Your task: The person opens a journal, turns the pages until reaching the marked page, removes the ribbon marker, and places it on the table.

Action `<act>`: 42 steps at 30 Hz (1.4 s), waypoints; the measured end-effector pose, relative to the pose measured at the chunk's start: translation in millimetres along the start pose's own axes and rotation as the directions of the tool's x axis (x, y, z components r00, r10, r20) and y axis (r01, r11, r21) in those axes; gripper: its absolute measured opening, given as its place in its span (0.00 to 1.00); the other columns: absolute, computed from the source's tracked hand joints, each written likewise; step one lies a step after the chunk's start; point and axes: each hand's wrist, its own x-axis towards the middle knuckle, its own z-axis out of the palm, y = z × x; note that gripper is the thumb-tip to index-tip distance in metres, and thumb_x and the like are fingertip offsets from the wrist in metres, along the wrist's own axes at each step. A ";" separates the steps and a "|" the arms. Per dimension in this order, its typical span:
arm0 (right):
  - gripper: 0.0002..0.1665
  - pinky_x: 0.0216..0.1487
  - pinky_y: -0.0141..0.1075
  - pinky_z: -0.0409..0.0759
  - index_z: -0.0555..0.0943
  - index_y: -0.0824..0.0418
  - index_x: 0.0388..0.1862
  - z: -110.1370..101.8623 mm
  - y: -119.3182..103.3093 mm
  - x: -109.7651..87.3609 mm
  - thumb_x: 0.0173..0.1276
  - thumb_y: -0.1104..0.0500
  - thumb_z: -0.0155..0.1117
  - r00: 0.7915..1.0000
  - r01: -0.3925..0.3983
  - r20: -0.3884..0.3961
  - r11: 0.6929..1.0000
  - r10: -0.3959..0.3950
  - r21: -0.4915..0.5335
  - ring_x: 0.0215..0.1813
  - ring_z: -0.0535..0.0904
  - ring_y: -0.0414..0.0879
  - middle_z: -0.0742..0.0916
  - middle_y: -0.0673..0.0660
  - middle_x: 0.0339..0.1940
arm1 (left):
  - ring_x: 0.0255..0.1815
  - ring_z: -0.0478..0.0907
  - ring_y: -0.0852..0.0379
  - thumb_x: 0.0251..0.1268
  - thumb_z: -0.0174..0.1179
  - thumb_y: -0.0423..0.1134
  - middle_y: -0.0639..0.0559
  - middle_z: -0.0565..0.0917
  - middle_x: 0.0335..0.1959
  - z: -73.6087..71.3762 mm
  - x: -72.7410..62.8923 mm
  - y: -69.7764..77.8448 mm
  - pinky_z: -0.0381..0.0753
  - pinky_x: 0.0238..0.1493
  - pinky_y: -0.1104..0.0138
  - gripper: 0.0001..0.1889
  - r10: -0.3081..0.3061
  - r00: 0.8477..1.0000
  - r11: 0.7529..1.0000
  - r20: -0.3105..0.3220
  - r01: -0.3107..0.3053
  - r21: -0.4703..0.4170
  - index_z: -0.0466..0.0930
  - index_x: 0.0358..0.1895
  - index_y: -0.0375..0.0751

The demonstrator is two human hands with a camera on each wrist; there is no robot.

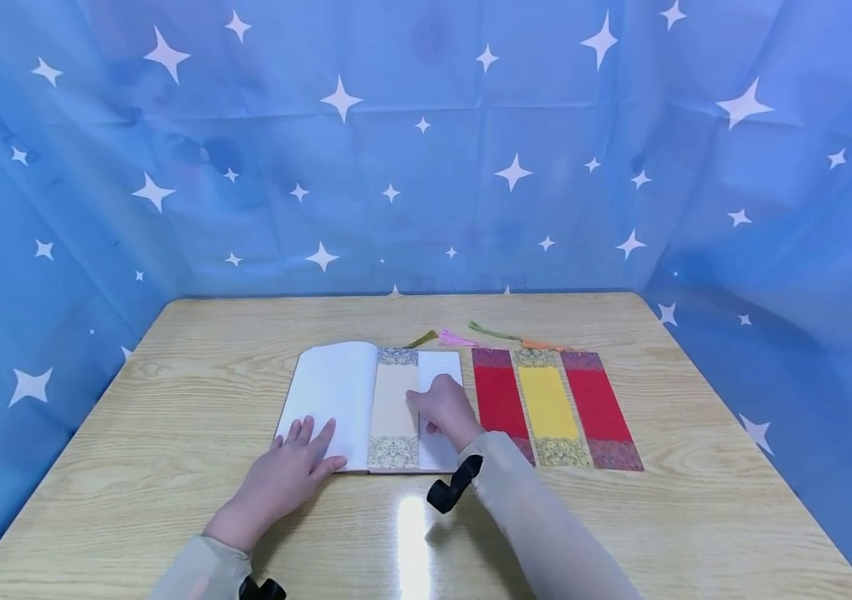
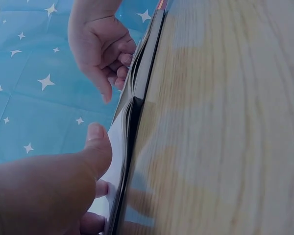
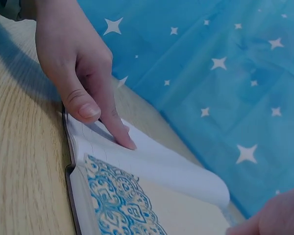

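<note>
An open book (image 1: 332, 408) with blank white pages lies on the table. Along its inner fold, on the right-hand page, rests a cream bookmark (image 1: 394, 400) with patterned ends, its blue scrollwork clear in the right wrist view. My left hand (image 1: 294, 467) is spread on the lower left page, fingertips touching the paper (image 3: 108, 139). Over the right page, my right hand (image 1: 447, 410) reaches one extended finger to the bookmark's right edge; its other fingers are loosely bent. Only part of that hand (image 3: 279, 218) shows in the right wrist view.
Right of the book lie two red bookmarks (image 1: 499, 392) (image 1: 602, 408) with a yellow bookmark (image 1: 548, 404) between them. Several tassels (image 1: 497, 332) extend beyond their top ends. A blue star-patterned curtain (image 1: 426, 167) hangs behind the wooden table (image 1: 696, 500).
</note>
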 end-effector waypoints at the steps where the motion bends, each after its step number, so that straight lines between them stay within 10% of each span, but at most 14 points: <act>1: 0.20 0.10 0.31 0.62 0.67 0.61 0.16 0.0 0.2 -0.2 0.62 0.55 0.61 1.000 0.004 0.003 1.000 -0.004 -0.008 0.10 0.72 0.47 0.71 0.53 0.06 | 0.66 0.56 0.31 0.67 0.45 0.61 0.27 0.61 0.65 0.5 0.1 0.0 0.57 0.62 0.41 0.35 0.000 1.000 1.000 -0.002 0.000 0.000 0.63 0.68 0.40; 12: 0.17 0.12 0.32 0.70 0.72 0.62 0.07 -1.9 4.6 0.2 0.55 0.65 0.53 0.999 0.031 0.015 0.989 -0.034 0.142 0.09 0.70 0.44 0.76 0.55 0.06 | 0.66 0.56 0.31 0.67 0.47 0.60 0.27 0.61 0.65 -3.4 -1.2 3.9 0.58 0.61 0.42 0.34 0.011 1.000 1.000 -0.017 -0.011 0.022 0.63 0.68 0.39; 23: 0.11 0.18 0.35 0.79 0.75 0.69 0.36 0.1 8.1 1.9 0.62 0.60 0.58 0.994 -0.109 0.064 0.925 0.092 0.364 0.14 0.75 0.46 0.81 0.62 0.20 | 0.66 0.57 0.32 0.67 0.46 0.61 0.28 0.61 0.65 -3.7 0.9 3.8 0.58 0.61 0.42 0.34 0.003 1.000 0.999 -0.015 -0.003 0.037 0.64 0.68 0.40; 42: 0.10 0.16 0.35 0.76 0.74 0.67 0.40 1.5 21.0 -2.3 0.66 0.60 0.57 0.996 0.019 0.069 0.883 -0.058 0.468 0.16 0.71 0.47 0.76 0.58 0.19 | 0.66 0.56 0.31 0.66 0.48 0.61 0.27 0.60 0.65 5.3 -1.0 5.2 0.56 0.61 0.40 0.35 -0.023 1.000 0.999 -0.016 0.024 0.038 0.63 0.68 0.40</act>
